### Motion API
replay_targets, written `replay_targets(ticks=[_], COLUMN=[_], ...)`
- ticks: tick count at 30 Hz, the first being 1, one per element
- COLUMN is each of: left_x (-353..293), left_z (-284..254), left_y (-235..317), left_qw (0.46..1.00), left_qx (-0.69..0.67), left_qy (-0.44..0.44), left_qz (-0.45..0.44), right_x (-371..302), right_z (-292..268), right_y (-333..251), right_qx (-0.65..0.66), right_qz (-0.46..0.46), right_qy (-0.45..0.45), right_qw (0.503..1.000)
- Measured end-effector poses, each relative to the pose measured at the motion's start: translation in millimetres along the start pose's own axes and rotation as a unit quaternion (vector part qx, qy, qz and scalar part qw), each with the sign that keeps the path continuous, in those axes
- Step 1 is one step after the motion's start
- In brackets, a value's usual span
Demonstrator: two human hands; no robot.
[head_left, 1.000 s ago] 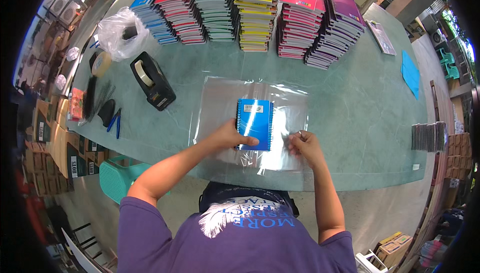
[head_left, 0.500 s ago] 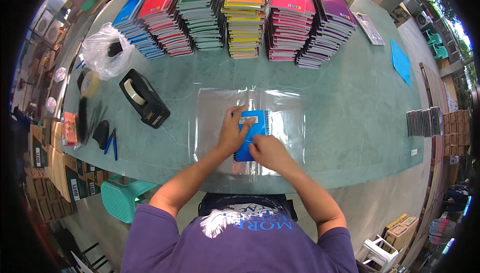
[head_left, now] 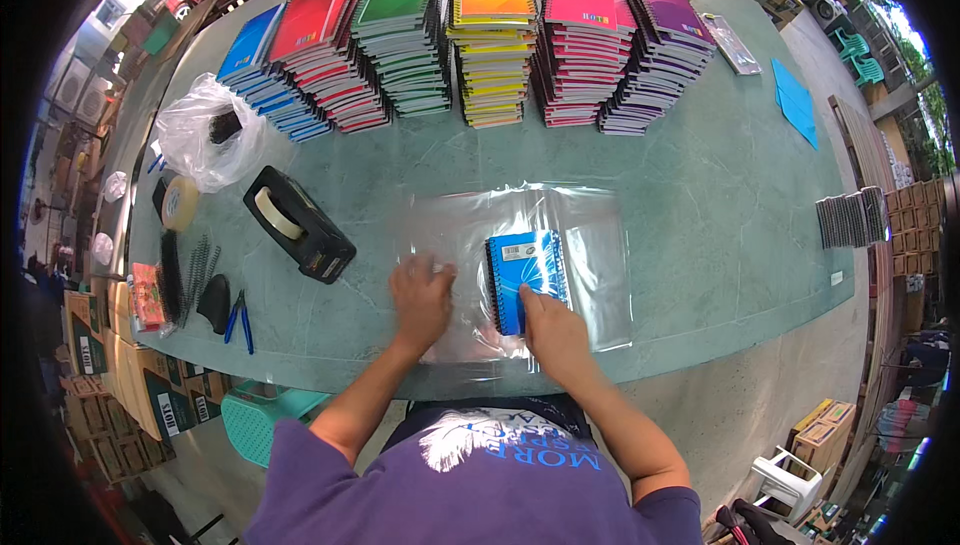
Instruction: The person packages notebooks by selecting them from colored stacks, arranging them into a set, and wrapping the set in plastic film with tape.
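Note:
A small blue spiral notebook (head_left: 518, 270) with a white label lies on a clear plastic sheet (head_left: 595, 290). Coils show along both of its side edges; whether it is one notebook or two stacked, I cannot tell. My right hand (head_left: 556, 340) presses on its lower right part, the index finger outstretched and the others curled in. Over the left part of the sheet is my left hand (head_left: 421, 297), apart from the notebook. Motion blurs its fingers, so whether they pinch the plastic is unclear.
Stacks of spiral notebooks, from blue (head_left: 252, 42) to purple (head_left: 668, 10), line the table's far side. A black tape dispenser (head_left: 305, 225), plastic bag (head_left: 200, 135), tape roll (head_left: 180, 203) and blue-handled pliers (head_left: 238, 323) lie left. Another stack (head_left: 850, 218) stands right.
My left hand has let go of the notebook and moved left over the sheet. My right hand stays on the notebook, a little lower. The whole view has shifted slightly.

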State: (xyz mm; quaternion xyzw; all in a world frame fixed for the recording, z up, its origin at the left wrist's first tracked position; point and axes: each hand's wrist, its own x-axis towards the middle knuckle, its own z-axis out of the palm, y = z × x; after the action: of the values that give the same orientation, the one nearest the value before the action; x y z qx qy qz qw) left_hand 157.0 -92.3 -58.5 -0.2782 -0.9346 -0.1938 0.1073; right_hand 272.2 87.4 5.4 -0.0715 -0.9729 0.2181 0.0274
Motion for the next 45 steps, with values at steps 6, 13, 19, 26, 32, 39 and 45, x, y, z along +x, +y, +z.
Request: replay_targets(ticks=[6,13,19,26,32,39,45], left_x=[20,1,-5,36,41,49,47], left_z=[-31,-42,-53,-28,-12,-22,-23], left_y=[41,38,45,88,109,118,114], left_qw=[0.962,0.743,0.740,0.975,0.965,0.961,0.955], left_qx=[-0.259,-0.518,-0.511,-0.093,-0.044,-0.005,0.008], left_qy=[0.047,-0.151,-0.214,-0.145,-0.254,-0.270,-0.293], left_qz=[-0.072,-0.397,-0.382,0.143,0.058,0.057,0.044], right_x=[22,31,38,45,47,129,128], right_z=[-25,-22,-22,1,14,-15,-45], right_y=[16,34,48,57,57,64,64], right_qx=[-0.063,-0.042,-0.003,0.063,0.102,0.367,0.128], right_qz=[-0.102,-0.115,-0.163,-0.163,-0.167,-0.056,-0.180], right_qy=[0.013,-0.035,-0.022,-0.030,-0.001,-0.137,0.017], right_qw=[0.993,0.992,0.986,0.984,0.981,0.918,0.975])
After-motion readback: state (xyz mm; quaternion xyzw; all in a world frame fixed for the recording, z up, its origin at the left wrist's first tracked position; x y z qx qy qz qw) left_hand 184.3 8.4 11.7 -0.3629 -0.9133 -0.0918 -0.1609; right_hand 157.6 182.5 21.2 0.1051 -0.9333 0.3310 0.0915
